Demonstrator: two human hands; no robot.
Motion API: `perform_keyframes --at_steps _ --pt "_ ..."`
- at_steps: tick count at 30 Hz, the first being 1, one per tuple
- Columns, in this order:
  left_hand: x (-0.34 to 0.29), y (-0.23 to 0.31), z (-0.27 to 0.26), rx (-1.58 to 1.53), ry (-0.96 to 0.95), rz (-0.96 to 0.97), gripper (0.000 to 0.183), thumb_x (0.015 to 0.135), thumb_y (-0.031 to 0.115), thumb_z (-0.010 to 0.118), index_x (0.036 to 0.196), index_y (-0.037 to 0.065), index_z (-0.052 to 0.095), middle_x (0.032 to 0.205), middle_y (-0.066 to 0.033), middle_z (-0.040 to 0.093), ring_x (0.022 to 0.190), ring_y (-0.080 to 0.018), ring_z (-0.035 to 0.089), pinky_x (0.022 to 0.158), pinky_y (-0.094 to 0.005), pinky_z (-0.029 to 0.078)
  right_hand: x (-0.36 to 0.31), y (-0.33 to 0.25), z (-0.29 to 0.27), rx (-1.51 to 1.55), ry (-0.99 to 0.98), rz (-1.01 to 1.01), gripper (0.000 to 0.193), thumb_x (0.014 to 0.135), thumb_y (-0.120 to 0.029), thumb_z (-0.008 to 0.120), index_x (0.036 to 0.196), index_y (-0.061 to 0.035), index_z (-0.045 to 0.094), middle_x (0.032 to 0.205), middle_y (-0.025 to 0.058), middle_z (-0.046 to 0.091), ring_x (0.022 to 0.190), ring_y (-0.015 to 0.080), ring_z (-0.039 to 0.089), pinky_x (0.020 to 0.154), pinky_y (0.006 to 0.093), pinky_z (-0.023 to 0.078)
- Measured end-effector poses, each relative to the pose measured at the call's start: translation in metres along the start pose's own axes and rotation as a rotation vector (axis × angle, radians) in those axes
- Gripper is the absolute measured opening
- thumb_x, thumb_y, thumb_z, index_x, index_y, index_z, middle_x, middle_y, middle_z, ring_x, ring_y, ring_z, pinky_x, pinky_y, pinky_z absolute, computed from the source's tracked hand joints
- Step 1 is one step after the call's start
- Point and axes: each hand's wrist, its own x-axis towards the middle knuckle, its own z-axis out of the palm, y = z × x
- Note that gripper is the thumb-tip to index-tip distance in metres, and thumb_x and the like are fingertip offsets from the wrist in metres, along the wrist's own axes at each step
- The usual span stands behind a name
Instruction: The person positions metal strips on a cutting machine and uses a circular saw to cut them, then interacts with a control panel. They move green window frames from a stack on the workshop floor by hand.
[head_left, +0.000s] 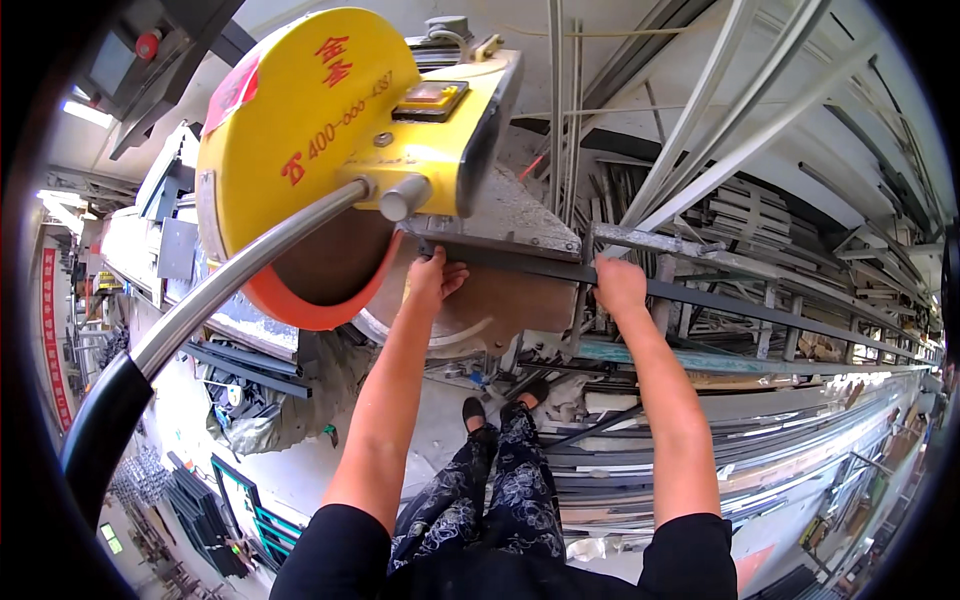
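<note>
A long dark metal bar (520, 262) lies across the bed of a yellow cut-off saw (330, 150) and runs off to the right along a rack. My left hand (437, 277) is at the bar's left end, close to the blade, its thumb on the bar and the other fingers partly spread to the right. Farther right, my right hand (620, 285) is wrapped round the bar just past the saw bed's edge. The round saw blade (335, 255) sits left of my left hand, with an orange-red rim (315, 316) around its lower side.
The saw's steel lever with a black grip (108, 420) reaches toward me at the left. A metal support rack (760, 275) extends right. Several metal profiles (640, 470) are stacked below it. Pale bars (690, 120) lean at the back.
</note>
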Motion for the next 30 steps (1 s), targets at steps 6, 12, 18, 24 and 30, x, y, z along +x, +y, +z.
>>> perform_keyframes --at_steps 6,12,18,24,30 --pt "-0.008 -0.004 0.024 0.023 0.0 0.018 0.031 0.1 0.033 0.05 0.109 0.003 0.051 0.086 -0.015 0.068 0.067 -0.0265 0.069 0.054 -0.0342 0.058 -0.001 0.025 -0.001 -0.045 0.052 -0.095 0.023 0.069 -0.016 0.072 0.083 -0.0083 0.056 0.072 0.011 0.065 0.067 0.032 0.066 0.059 0.0436 0.053" --pt "-0.011 -0.01 0.01 0.022 0.001 0.076 0.028 0.1 0.031 0.05 0.105 0.004 0.053 0.083 -0.0118 0.067 0.068 -0.0235 0.068 0.057 -0.0342 0.058 0.007 0.013 0.002 -0.071 0.082 -0.13 0.021 0.068 -0.015 0.071 0.081 -0.0084 0.055 0.072 0.0115 0.065 0.066 0.0318 0.067 0.059 0.0434 0.054" --pt "-0.177 0.003 0.007 0.618 -0.007 0.796 0.015 0.097 0.015 0.055 0.097 0.0 0.056 0.077 -0.0084 0.065 0.062 -0.0126 0.061 0.056 -0.0246 0.048 0.005 0.019 0.01 -0.064 0.041 -0.084 0.031 0.065 -0.017 0.075 0.087 -0.0069 0.055 0.077 0.0121 0.065 0.074 0.0325 0.066 0.066 0.0433 0.054" --pt "-0.382 0.122 -0.035 0.882 0.324 1.946 0.011 0.092 0.003 0.05 0.102 0.005 0.047 0.086 -0.0086 0.056 0.067 -0.0219 0.057 0.057 -0.0345 0.048 -0.003 0.034 0.001 -0.092 0.105 -0.095 0.018 0.071 -0.013 0.069 0.082 -0.0067 0.055 0.071 0.0125 0.065 0.066 0.0327 0.067 0.059 0.0435 0.054" --pt "-0.443 0.237 -0.044 0.626 0.547 2.384 0.05 0.098 0.022 0.025 0.116 -0.014 0.056 0.104 -0.028 0.065 0.097 -0.0414 0.066 0.098 -0.0534 0.05 0.012 0.007 0.012 -0.049 0.098 -0.164 0.017 0.071 -0.009 0.067 0.083 -0.0061 0.055 0.072 0.0137 0.066 0.067 0.0331 0.067 0.059 0.0441 0.054"
